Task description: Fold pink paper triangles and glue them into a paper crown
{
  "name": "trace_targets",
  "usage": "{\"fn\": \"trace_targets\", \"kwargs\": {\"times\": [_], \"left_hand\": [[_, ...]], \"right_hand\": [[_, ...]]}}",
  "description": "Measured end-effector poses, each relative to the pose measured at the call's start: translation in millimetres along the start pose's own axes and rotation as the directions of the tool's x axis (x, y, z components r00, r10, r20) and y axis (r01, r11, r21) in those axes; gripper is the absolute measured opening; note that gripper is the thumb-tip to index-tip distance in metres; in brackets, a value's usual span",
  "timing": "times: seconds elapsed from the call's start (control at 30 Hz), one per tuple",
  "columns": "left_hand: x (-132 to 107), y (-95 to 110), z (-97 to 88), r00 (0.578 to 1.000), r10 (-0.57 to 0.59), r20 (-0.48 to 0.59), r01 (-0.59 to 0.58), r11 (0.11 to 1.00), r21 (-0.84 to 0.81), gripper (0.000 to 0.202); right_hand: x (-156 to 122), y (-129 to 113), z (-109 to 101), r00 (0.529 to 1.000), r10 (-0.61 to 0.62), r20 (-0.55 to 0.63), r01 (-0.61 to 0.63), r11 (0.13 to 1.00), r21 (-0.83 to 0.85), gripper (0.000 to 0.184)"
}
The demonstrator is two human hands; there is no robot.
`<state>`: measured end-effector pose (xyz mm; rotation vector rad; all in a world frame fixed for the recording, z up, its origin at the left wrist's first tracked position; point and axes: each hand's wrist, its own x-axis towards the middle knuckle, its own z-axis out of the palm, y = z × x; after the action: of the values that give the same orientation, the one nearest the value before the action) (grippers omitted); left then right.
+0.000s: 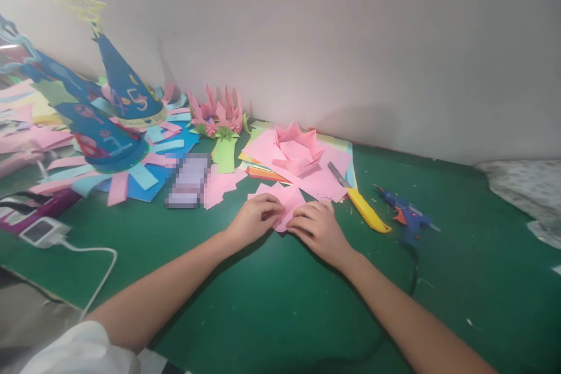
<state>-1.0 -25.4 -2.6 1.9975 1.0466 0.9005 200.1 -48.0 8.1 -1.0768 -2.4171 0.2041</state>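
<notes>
Head view: a small pink paper [287, 201], creased and partly folded, lies flat on the green mat [245, 280]. Its near edges are hidden under fingers, so the fold's shape is hard to make out. The left hand [256, 217] and right hand [318, 225] pinch it from either side, fingers curled on it, the paper between and just beyond them.

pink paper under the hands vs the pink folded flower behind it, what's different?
The pink paper piece lies nearly flat on the green mat, pressed by the left hand and right hand. The pink folded flower stands up with raised points, untouched, on a paper stack. Both share the same pink.
</notes>
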Motion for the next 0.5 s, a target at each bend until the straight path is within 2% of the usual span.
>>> {"fn": "trace_targets", "kwargs": {"times": [0.13, 0.2, 0.33, 0.5], "left_hand": [[1, -3, -6.2, 0.995, 0.099, 0.002, -0.096, 0.968, 0.232, 0.013], [1, -6, -9.4, 0.992, 0.115, 0.058, -0.127, 0.950, 0.286, 0.010], [2, -8, -13.7, 0.967, 0.128, 0.222, -0.175, 0.962, 0.207, 0.017], [2, -5, -16.9, 0.965, 0.085, 0.249, -0.131, 0.976, 0.175, 0.018]], "right_hand": [[1, 2, 1, 0.999, -0.013, 0.051, 0.011, 0.999, 0.041, 0.017], [2, 2, 1, 0.998, -0.015, 0.053, 0.012, 0.998, 0.067, 0.017], [2, 1, 3, 0.997, -0.010, 0.074, -0.003, 0.986, 0.168, 0.014], [7, -3, 3, 0.989, 0.058, 0.133, -0.095, 0.950, 0.298, 0.011]]}}
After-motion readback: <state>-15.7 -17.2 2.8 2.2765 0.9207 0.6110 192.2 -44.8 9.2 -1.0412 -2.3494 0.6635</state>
